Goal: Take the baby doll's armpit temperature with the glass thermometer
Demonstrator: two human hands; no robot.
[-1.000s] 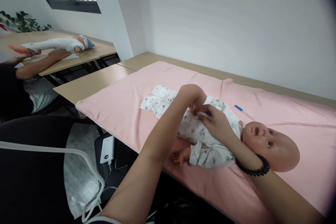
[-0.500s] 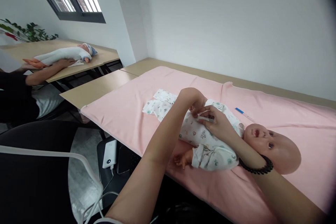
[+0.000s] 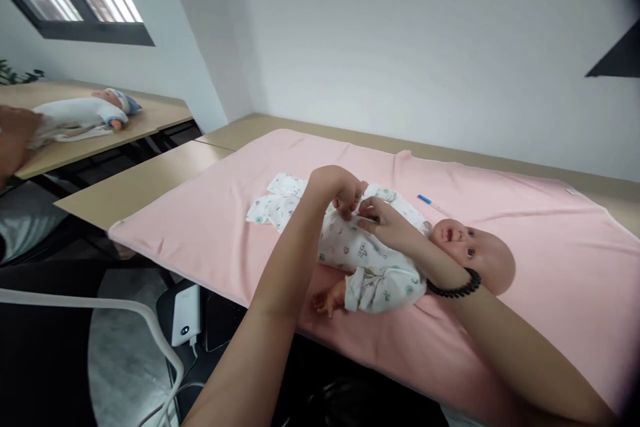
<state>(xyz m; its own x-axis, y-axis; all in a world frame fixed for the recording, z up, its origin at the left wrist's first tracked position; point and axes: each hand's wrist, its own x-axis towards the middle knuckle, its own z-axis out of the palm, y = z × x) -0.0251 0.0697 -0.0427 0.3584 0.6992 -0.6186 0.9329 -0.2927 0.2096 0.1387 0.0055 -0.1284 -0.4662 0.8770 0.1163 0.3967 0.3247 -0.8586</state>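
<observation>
A baby doll point(image 3: 480, 253) lies on its back on a pink blanket point(image 3: 200, 227), dressed in a white printed garment point(image 3: 385, 290). Both my hands meet over the doll's middle. My left hand point(image 3: 343, 193) is bent at the wrist, its fingers pinched at the front of the garment. Beside it, my right hand point(image 3: 387, 223) has thumb and fingers closed on a white cloth tie point(image 3: 356, 218) at the garment's front. The fingertips partly hide the tie. My right forearm, with a black coil bracelet, passes close to the doll's head.
A slim blue-ended stick point(image 3: 427, 201) lies on the blanket beyond the doll. At left, a person's hand point(image 3: 17, 137) is by another doll point(image 3: 80, 113) on a separate table. A white power bank point(image 3: 186, 315) with a cable sits on a black chair below the table edge.
The view has swung right, so everything appears further left. My hands stay together at the doll's front, and the white tie shows less between the fingers.
</observation>
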